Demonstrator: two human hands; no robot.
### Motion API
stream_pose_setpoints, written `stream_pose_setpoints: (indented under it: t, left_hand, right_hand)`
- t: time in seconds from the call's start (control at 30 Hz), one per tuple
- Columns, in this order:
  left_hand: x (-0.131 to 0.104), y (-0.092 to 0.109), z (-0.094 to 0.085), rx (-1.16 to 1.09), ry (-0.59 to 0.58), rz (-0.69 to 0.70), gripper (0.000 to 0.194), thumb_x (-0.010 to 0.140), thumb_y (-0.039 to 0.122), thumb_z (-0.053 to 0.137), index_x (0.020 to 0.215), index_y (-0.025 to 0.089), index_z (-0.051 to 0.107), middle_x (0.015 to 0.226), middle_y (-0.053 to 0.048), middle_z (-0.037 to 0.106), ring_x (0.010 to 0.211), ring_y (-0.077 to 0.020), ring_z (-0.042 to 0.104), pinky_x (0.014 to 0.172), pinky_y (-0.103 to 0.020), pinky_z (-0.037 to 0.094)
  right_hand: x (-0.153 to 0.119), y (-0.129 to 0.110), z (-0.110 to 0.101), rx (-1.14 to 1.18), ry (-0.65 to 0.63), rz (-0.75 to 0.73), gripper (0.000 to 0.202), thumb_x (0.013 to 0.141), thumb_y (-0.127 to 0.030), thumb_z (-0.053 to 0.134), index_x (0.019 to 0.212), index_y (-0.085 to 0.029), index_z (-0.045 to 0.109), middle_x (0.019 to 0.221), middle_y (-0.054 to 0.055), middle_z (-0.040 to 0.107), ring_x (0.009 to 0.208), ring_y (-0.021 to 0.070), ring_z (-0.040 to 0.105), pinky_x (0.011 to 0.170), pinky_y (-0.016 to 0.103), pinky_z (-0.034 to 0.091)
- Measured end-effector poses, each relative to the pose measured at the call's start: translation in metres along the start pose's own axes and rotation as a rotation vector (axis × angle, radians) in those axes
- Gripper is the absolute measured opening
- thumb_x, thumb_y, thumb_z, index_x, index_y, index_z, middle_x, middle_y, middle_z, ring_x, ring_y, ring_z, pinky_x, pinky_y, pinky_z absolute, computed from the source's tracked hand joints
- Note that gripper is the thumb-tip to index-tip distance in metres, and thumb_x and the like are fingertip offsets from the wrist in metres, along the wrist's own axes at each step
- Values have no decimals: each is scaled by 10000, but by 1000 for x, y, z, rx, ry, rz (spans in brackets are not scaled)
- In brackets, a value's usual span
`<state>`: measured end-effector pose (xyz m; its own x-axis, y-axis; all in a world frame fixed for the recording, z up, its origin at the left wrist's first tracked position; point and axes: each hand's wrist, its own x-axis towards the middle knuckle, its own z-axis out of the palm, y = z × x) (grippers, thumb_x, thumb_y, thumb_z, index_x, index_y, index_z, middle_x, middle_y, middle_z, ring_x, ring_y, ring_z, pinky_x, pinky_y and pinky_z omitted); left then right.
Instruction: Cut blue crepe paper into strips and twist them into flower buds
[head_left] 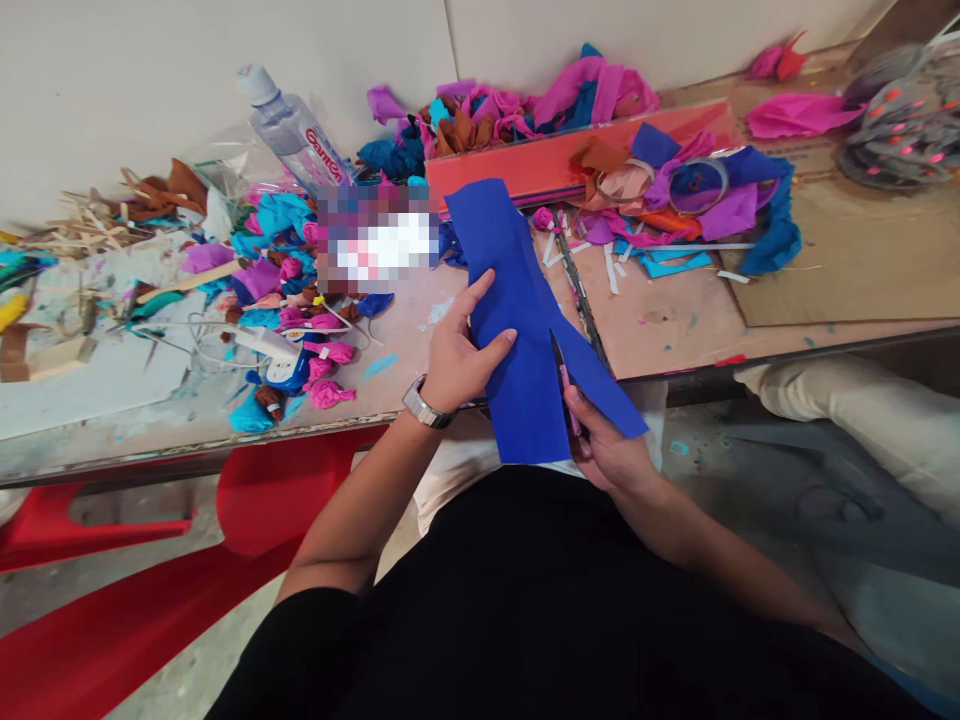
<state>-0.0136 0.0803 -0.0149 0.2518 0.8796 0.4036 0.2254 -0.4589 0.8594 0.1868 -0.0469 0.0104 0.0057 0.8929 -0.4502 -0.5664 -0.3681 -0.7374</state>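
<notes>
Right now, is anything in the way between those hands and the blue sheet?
Nothing visible is: the left hand holds the blue sheet directly, and the scissors in the right hand sit in the sheet's open slit.

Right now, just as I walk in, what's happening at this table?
Someone holds a blue sheet in the left hand and scissors in the right hand. The scissors sit partway up a cut from the sheet's near edge; the sheet is not cut through. Beyond are colorful scraps, a clear bottle and a red box.
</notes>
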Motion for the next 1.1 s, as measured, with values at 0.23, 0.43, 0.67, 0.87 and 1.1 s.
stream_pose_setpoints:
  t: [0.23, 0.43, 0.67, 0.87, 1.1]
  left_hand:
    - [0, -3, -1, -5, 9, -2, 831, 958, 566, 815, 1676, 299, 491, 1730, -116, 528, 1614, -346, 513, 1365, -564, 432]
    - [0, -5, -2, -13, 23, -3, 844, 954, 583, 813, 1681, 308, 484, 1723, -111, 535, 1607, -351, 520, 1359, -571, 438]
    - [1, -5, -2, -1, 8, -16, 863, 958, 611, 793, 1695, 305, 466, 1741, -112, 512, 1624, -360, 499, 1370, -582, 420]
    - [1, -5, -3, -10, 17, -12, 849, 946, 591, 817, 1678, 309, 491, 1729, -110, 529, 1611, -355, 516, 1364, -578, 433]
    - [1, -4, -1, -25, 24, -21, 860, 944, 610, 812, 1680, 303, 491, 1725, -116, 533, 1592, -358, 540, 1346, -576, 461]
  right_hand:
    - [-1, 2, -3, -16, 45, -17, 603, 585, -583, 1051, 1041, -274, 807, 644, -73, 593, 473, 51, 311, 394, 223, 138]
    - [-2, 5, -6, -22, 58, -30, 608, 587, -558, 1056, 1045, -268, 781, 631, -90, 554, 470, 50, 301, 389, 225, 145]
    - [-3, 3, -6, -9, 65, -9, 608, 542, -541, 1079, 961, -263, 737, 630, -94, 545, 465, 50, 314, 388, 220, 158]
    - [-2, 4, -7, -28, 43, -22, 610, 576, -547, 1064, 1002, -264, 730, 641, -89, 554, 461, 51, 329, 388, 225, 152]
    - [-3, 5, -9, -37, 37, -18, 588, 585, -571, 1061, 963, -253, 741, 608, -88, 555, 442, 36, 310, 396, 219, 155]
